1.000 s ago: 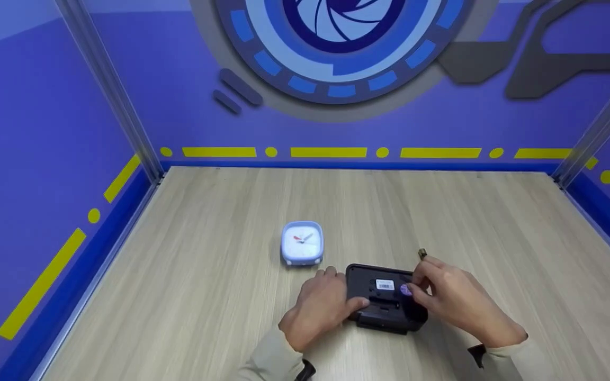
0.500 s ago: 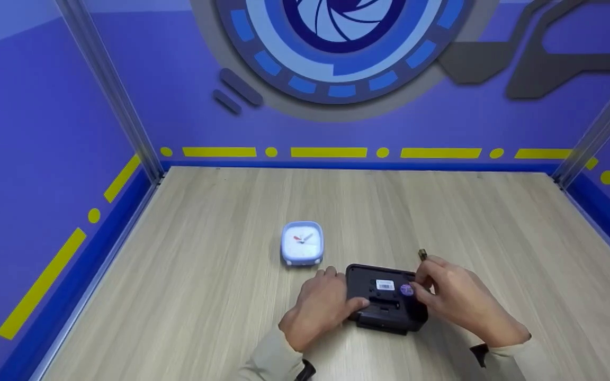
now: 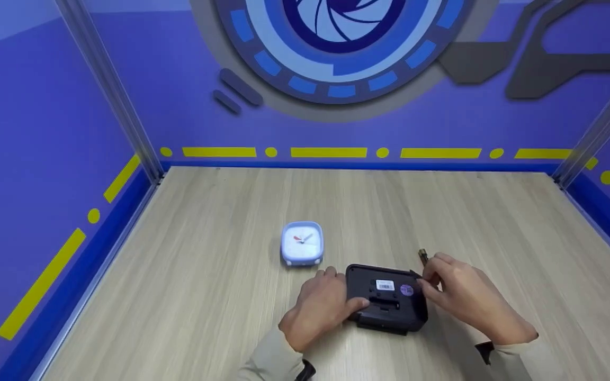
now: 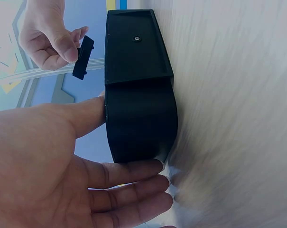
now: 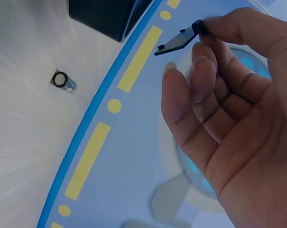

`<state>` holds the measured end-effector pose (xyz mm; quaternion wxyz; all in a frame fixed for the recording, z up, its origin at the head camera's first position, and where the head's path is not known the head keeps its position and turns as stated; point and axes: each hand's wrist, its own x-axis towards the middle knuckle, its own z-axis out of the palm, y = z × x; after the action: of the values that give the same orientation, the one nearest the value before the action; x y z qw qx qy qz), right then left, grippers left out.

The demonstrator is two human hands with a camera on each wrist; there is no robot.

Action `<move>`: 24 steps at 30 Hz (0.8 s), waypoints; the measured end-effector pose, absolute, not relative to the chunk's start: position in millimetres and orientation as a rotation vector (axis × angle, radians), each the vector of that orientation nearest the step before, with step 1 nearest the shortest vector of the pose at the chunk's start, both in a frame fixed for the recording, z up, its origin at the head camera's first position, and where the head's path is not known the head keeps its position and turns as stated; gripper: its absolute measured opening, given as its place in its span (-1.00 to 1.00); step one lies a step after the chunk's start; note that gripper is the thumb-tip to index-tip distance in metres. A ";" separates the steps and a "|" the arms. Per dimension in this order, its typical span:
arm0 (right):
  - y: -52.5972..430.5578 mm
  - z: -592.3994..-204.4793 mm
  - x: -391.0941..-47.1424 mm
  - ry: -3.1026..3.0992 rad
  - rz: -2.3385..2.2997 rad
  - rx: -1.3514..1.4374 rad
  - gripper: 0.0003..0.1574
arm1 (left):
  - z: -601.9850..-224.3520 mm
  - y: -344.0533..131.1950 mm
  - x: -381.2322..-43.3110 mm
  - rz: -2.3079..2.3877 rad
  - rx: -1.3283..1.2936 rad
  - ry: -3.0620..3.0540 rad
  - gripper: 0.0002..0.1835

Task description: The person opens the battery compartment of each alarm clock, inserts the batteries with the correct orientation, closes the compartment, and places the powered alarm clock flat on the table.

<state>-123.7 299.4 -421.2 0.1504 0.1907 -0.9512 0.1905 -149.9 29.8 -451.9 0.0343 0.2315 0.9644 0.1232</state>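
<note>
Cover (image 4: 83, 58); nubs (image 5: 161, 47) in wrist views only

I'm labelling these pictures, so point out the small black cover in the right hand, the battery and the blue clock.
Small black cover (image 4: 84, 58): left wrist view, middle of its face.
Battery (image 5: 61, 80): right wrist view, its ring-edged end.
Blue clock (image 3: 303, 244): head view, middle of its dial.

Table (image 3: 204, 254), bearing: one case (image 3: 360, 283), right of centre; one clock (image 3: 303, 244), behind it and to its left; one battery (image 3: 422, 255), just behind its far right corner. Left hand (image 3: 320, 308) at the case's left end — right hand (image 3: 464, 299) by the right, cover (image 5: 178, 42) in its fingertips. Wall (image 3: 337, 135) behind.
</note>
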 end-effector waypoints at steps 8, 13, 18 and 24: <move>312.4 -420.4 -125.8 -2.696 0.495 0.502 -0.66 | -452.1 30.4 -150.2 0.343 0.708 2.965 -0.28; 320.0 -418.2 -126.0 -2.744 0.468 0.430 -0.72 | -451.2 30.6 -150.1 0.332 0.706 2.971 -0.27; 326.1 -417.3 -126.2 -2.779 0.455 0.364 -0.77 | -451.2 30.3 -149.4 0.334 0.718 2.988 -0.29; 332.4 -420.2 -127.1 -2.824 0.460 0.253 -0.81 | -451.1 30.3 -149.7 0.352 0.704 2.968 -0.28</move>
<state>-127.1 332.4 -420.2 0.1341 0.0874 -0.9743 0.1585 -149.7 30.3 -451.1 0.0355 0.2292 0.9659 0.1147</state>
